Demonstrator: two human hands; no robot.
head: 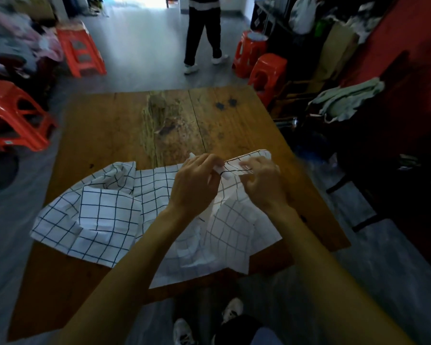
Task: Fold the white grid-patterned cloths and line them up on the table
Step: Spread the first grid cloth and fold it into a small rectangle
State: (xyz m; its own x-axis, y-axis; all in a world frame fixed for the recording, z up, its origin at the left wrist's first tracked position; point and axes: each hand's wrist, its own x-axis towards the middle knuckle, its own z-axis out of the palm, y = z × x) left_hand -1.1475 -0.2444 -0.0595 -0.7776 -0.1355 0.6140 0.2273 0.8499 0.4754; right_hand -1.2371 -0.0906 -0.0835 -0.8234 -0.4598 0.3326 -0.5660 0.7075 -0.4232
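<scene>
No folded cloths (105,215) seen on counter (110,125); one edge pinched by left hand (197,180) and right hand (261,178); folding barely begun.

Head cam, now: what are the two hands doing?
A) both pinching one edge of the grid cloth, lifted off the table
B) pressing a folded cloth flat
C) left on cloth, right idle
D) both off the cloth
A: the left hand and right hand each have a pinching grip on the same raised edge of the grid cloth, while the rest lies rumpled on the table.
</scene>
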